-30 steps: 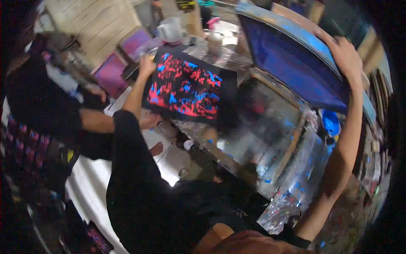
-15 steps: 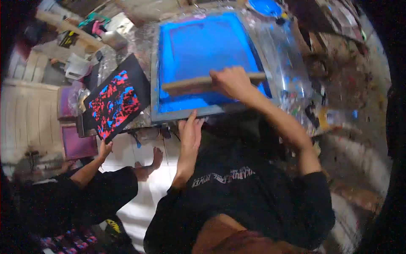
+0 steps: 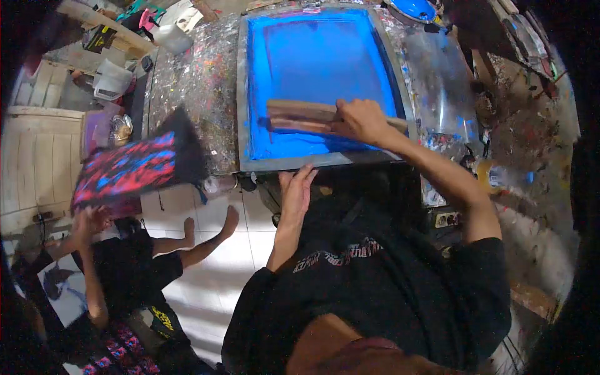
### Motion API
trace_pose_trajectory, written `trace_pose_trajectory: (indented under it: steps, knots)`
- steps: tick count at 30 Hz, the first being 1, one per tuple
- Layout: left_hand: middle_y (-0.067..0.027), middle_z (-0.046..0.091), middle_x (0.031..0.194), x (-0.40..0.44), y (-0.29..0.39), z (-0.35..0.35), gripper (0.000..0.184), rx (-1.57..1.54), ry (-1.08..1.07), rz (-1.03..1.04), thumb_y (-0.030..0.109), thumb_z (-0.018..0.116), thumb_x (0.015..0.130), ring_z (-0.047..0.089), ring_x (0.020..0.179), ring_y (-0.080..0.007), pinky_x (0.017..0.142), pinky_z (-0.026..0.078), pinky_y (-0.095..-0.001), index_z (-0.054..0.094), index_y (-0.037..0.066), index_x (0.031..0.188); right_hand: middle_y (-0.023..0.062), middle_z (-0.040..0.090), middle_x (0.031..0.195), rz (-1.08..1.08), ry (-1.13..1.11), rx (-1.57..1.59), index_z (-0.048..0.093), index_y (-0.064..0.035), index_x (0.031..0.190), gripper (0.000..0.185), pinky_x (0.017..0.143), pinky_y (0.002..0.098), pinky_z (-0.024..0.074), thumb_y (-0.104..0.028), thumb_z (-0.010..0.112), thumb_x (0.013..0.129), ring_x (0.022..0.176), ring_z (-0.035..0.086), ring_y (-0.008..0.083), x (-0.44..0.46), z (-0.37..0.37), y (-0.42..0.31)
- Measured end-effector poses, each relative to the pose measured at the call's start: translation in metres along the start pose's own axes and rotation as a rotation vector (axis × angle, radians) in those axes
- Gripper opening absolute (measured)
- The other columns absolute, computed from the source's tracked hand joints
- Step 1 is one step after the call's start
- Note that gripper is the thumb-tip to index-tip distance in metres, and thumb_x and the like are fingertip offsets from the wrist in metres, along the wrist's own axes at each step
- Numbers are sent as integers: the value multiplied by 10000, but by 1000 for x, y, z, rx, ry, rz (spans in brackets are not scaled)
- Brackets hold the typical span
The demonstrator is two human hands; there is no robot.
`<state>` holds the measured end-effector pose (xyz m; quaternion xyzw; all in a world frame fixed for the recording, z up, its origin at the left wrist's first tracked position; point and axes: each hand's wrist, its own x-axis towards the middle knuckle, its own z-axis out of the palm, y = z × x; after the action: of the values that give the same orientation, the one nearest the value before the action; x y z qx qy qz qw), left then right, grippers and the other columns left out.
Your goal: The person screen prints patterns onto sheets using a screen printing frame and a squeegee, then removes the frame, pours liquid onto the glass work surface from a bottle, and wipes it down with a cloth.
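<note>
A framed screen [image 3: 325, 69] covered in bright blue ink lies flat on the worktable. My right hand [image 3: 364, 120] is closed round a wooden squeegee [image 3: 300, 116], which lies across the lower part of the screen. At the near edge of the frame rests my left hand [image 3: 298, 185], its fingers apart and touching the frame's underside or rim. To the left, a co-worker's hands hold a black sheet [image 3: 134, 165] with a red and blue print, blurred by motion.
The paint-spotted worktable [image 3: 194, 81] extends left of the screen. A blue ink bowl [image 3: 412, 7] stands at the back right, a clear container [image 3: 112, 80] at the left. The co-worker sits at the lower left, near printed pieces [image 3: 125, 350].
The squeegee has shifted slightly up and right with my right hand. The co-worker has drawn the black sheet left, away from the table. Before that, the screen was raised; it now lies down.
</note>
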<state>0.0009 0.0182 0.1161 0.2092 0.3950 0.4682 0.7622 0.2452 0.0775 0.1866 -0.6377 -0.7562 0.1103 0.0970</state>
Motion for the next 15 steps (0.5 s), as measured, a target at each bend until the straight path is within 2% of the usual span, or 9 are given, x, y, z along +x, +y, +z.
trace_pose_trajectory:
  steps: [1,3,7,9,10,11,13,14,15]
  knots:
    - [-76,605,1128,0,-1,0,372,-5,-14,11,-6,670,885,602,1051,-206,958,498,-443,512,61,1216,216,677,783,4,-6,7,591,-57,993,182,605,556,506,-173,589,853,696,667,436,0,2,2]
    - [-76,586,1181,3,-4,-6,424,8,-29,-15,-18,652,892,585,1096,-208,941,501,-424,486,71,1272,228,665,761,-149,-144,2,614,-12,955,564,618,523,509,-533,736,776,748,658,435,2,5,4]
    - [-85,558,1257,0,-1,4,491,39,-30,31,-34,620,905,566,1155,-213,924,505,-403,446,80,1350,209,658,726,-161,-295,131,637,18,929,605,596,487,498,-554,747,766,703,666,403,24,1,25]
    - [-89,552,1270,-4,-2,0,493,71,-29,-8,-29,616,909,565,1158,-210,931,507,-398,442,78,1358,158,671,732,-115,-616,324,671,44,950,633,615,430,491,-549,771,752,691,661,300,42,7,39]
    - [-94,546,1283,3,0,0,496,92,-44,-27,-25,613,913,564,1160,-207,937,508,-392,437,76,1366,113,688,811,-95,-671,480,709,36,977,623,668,373,495,-533,797,741,737,642,228,51,16,48]
    - [-94,546,1283,7,-1,-4,496,91,-45,-14,-25,613,913,564,1160,-207,937,508,-392,437,76,1366,113,688,811,-106,-666,474,709,36,977,623,668,373,495,-533,797,741,737,642,228,57,23,60]
    - [-97,541,1291,7,-2,-5,463,238,9,-91,3,600,935,539,1188,-193,978,497,-401,433,68,1362,107,708,944,-52,-870,606,700,33,1079,667,725,353,505,-532,810,741,842,656,230,58,14,62]
    - [-135,619,1150,6,-3,-6,434,285,-16,-6,107,627,954,634,1036,-204,891,559,-386,440,7,1333,116,701,1002,-82,-912,827,679,44,1131,691,758,352,521,-524,806,759,923,656,220,55,16,63]
    - [-135,619,1150,8,1,-10,434,299,-33,-12,107,627,954,634,1036,-204,891,559,-386,440,7,1333,116,701,1002,-73,-894,837,679,44,1131,691,758,352,521,-524,806,759,923,656,220,55,14,70]
